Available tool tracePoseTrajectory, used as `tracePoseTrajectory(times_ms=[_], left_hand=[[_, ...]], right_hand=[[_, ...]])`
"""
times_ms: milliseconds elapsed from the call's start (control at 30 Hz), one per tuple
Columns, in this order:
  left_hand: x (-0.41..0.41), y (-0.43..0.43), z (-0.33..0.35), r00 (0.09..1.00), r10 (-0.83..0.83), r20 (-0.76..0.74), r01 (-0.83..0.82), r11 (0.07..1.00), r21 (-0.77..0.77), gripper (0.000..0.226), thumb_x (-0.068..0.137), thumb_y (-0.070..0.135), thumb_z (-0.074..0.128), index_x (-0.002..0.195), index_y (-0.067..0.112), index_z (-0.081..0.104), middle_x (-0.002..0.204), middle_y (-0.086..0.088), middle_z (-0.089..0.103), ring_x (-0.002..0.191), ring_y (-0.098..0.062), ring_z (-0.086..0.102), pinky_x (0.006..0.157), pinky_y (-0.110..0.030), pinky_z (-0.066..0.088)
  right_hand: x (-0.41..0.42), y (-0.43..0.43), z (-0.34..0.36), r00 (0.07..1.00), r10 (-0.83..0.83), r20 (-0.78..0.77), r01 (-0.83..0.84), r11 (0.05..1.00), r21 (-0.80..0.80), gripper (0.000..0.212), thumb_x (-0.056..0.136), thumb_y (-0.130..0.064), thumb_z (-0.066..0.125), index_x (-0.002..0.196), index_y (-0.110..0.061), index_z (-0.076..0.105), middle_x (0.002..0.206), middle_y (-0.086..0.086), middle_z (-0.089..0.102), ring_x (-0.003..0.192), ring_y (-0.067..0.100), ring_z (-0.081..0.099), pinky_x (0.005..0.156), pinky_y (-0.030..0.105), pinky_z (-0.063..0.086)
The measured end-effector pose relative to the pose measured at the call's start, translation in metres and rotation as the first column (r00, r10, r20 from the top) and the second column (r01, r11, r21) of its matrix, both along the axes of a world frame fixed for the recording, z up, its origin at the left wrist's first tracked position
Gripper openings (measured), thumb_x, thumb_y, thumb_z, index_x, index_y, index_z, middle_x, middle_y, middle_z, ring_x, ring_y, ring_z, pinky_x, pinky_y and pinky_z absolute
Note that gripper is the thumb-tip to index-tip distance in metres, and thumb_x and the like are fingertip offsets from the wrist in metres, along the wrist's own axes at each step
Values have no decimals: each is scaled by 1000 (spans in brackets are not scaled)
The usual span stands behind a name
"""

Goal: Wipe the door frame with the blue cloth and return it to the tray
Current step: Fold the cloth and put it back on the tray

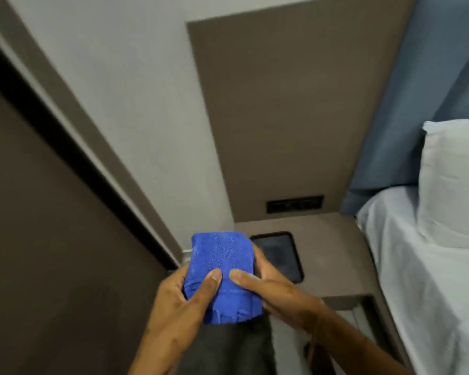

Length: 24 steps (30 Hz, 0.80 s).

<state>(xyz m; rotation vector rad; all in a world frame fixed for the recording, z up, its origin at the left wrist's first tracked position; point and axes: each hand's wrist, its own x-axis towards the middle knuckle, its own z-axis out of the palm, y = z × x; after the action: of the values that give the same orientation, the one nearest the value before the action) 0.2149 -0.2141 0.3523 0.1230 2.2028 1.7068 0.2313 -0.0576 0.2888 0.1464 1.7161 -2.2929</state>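
Note:
A folded blue cloth (222,274) is held between both hands at the lower middle of the head view. My left hand (179,307) grips its left side with the thumb pressed on top. My right hand (274,290) grips its right side, thumb on top too. The brown door frame (73,115) runs diagonally from the top left down to the floor, just left of the cloth, with a dark gap along the door (38,239). A small black tray (279,255) lies on the bedside shelf, right behind my right hand, partly hidden by it.
A brown bedside shelf (328,239) stands below a brown wall panel with a dark socket strip (295,203). A bed with white sheets (423,266) and a pillow (452,180) fills the right side, under a blue headboard (428,77).

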Motion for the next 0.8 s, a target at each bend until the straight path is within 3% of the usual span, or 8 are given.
tracePoseTrajectory(times_ms=[67,167,367,433,533,633,733,800], left_hand=[[-34,50,-41,998,-25,66,26,999,-20,13,82,7,64,85,19,69,71,4,77,61,-6,70,47,-15,50],[-78,110,-123,985,3,175,16,994,-104,19,84,8,62,94,24,63,84,1,73,71,-13,69,47,-13,50],[-139,175,-298,929,217,299,-133,951,-279,24,84,4,62,108,7,60,107,-20,67,92,-32,64,84,-47,55],[-160,190,-347,916,279,287,-176,925,-336,25,85,10,63,109,7,61,106,-17,68,90,-28,64,81,-41,55],[-190,210,-413,942,261,209,-151,889,-433,23,86,13,62,108,8,61,104,-13,67,91,-26,64,72,-27,51],[-213,226,-464,979,179,100,-96,830,-550,33,87,13,59,120,9,56,116,-14,63,101,-25,59,84,-31,49],[-213,237,-500,999,-43,19,43,674,-738,59,87,15,54,142,17,31,144,-14,38,125,-31,43,98,-42,42],[-205,240,-520,954,-295,59,215,533,-818,68,89,17,48,148,20,13,157,-10,16,141,-30,21,112,-42,28]], right_hand=[[-13,49,-44,976,-144,160,163,980,-112,68,71,-36,78,130,-20,48,125,3,65,111,21,63,96,41,51],[-41,106,-118,906,-287,311,298,954,11,57,59,-38,79,110,-16,63,105,1,74,95,17,70,79,29,58],[-105,151,-270,845,-412,341,327,902,280,43,79,-23,72,114,-29,50,113,-7,62,99,10,62,84,27,54],[-128,161,-309,876,-384,291,265,889,374,49,85,-25,66,127,-29,41,118,-11,56,108,13,58,95,34,50],[-159,177,-369,917,-324,234,170,847,504,61,91,-22,56,144,-17,26,130,10,54,113,25,57,99,44,48],[-181,196,-419,948,-242,205,33,717,697,65,94,-19,51,147,-14,15,141,21,41,122,34,47,104,43,41],[-183,203,-455,969,8,246,-228,405,885,75,94,-24,47,147,-20,-5,158,15,-2,142,37,11,114,46,24],[-178,202,-472,938,222,267,-317,234,919,75,93,-19,46,147,-18,-6,158,12,-13,145,34,-4,118,43,11]])
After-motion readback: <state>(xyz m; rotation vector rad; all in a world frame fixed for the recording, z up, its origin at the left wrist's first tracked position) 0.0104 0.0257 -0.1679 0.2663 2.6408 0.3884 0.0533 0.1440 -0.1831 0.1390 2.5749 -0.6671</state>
